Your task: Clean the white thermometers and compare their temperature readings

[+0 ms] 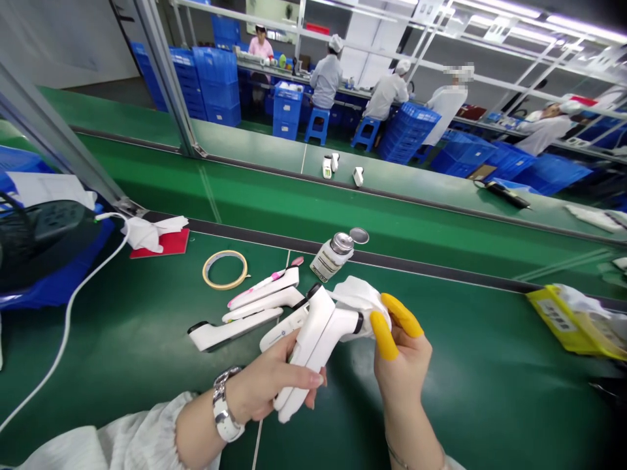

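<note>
Two white handheld devices that look like infrared thermometers (318, 336) lie side by side in my left hand (269, 385), its fingers wrapped round their handles. Yellow finger cots cover two fingertips of my right hand (404, 359). Between those fingers is a bunched white cloth (357, 294), close against the dark-ringed end of one thermometer; whether they touch I cannot tell. Several more thermometers (240, 328) rest on the green table to the left, one with pink trim (264, 287). One lies partly hidden behind the held pair. Beyond them stands a white bottle (327, 261) with a metal top.
A tape roll (223, 286) lies left of the bottle. Crumpled tissue (147, 234) sits on a red pad, near a white cable (71, 307). At right is a yellow bin (558, 320). Across a green belt (255, 192) are small white devices (358, 175), blue crates and several people.
</note>
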`<state>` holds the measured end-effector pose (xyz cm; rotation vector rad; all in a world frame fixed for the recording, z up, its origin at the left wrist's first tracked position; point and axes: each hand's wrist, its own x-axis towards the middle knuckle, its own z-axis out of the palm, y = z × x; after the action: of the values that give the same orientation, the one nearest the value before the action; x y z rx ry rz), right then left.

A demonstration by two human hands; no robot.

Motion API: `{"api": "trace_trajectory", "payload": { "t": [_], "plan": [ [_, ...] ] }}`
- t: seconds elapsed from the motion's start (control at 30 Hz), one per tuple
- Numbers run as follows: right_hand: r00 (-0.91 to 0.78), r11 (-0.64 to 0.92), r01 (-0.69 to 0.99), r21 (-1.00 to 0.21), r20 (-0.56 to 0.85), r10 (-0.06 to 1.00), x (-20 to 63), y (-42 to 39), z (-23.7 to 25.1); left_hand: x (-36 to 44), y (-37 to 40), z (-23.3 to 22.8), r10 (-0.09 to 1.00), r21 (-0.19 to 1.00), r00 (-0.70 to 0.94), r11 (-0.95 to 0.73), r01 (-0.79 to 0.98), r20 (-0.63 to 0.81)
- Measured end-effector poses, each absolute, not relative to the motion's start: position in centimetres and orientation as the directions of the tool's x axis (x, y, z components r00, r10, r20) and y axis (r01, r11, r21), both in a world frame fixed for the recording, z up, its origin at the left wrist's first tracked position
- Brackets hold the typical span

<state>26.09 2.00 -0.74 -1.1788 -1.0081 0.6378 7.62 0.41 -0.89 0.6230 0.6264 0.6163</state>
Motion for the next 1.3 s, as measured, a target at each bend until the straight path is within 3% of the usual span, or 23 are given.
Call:
{"api": "trace_trajectory", "payload": {
  "t": [0.23, 0.37, 0.43, 0.53, 0.57, 0.63, 0.73, 0.9, 1.03, 1.13, 1.3],
  "plan": [
    [0.430, 0.292, 0.058, -0.955, 0.288, 0.856, 26.6, 2.1, -1.3, 7.6, 0.4, -0.7, 0.675, 0.677, 0.655, 0.659, -0.329, -0.339],
    [0.399, 0.399, 0.174, -0.900, 0.435, 0.807, 26.3, 1.3, -1.7, 7.6, 0.3, -0.5, 0.696, 0.716, 0.635, 0.626, -0.309, -0.335],
    [0.193, 0.485, 0.305, -0.820, 0.552, 0.811, 25.6, 0.8, -1.6, 7.8, 0.2, -0.5, 0.723, 0.770, 0.601, 0.581, -0.263, -0.341],
    [-0.238, 0.646, 0.492, -0.584, 0.623, 0.745, 24.5, 0.6, -1.2, 7.9, 0.0, -0.3, 0.752, 0.847, 0.571, 0.502, -0.174, -0.329],
    [-0.278, 0.657, 0.550, -0.515, 0.630, 0.725, 24.4, 0.7, -1.1, 7.9, 0.0, -0.2, 0.741, 0.858, 0.585, 0.494, -0.142, -0.330],
    [-0.194, 0.612, 0.652, -0.447, 0.682, 0.705, 24.7, 1.1, -1.0, 7.9, -0.1, -0.1, 0.687, 0.856, 0.633, 0.512, -0.072, -0.357],
    [0.015, 0.461, 0.697, -0.550, 0.654, 0.757, 26.5, 1.9, -0.9, 7.7, -0.2, -0.1, 0.662, 0.863, 0.643, 0.505, -0.005, -0.384],
    [0.218, 0.214, 0.519, -0.827, 0.371, 0.903, 28.4, 2.8, -1.0, 7.5, 0.0, -0.1, 0.669, 0.847, 0.641, 0.529, -0.054, -0.377],
    [0.159, 0.242, 0.467, -0.851, 0.350, 0.923, 27.5, 2.5, -1.1, 7.6, 0.1, -0.6, 0.678, 0.788, 0.651, 0.584, -0.196, -0.341],
    [0.056, 0.265, 0.491, -0.830, 0.333, 0.941, 26.9, 2.3, -1.0, 7.8, 0.2, -1.2, 0.655, 0.661, 0.672, 0.678, -0.321, -0.346],
    [-0.117, 0.199, 0.118, -0.973, 0.185, 0.976, 26.3, 2.2, -0.5, 7.6, 0.7, -1.6, 0.618, 0.503, 0.713, 0.755, -0.421, -0.331]
  ]
}}
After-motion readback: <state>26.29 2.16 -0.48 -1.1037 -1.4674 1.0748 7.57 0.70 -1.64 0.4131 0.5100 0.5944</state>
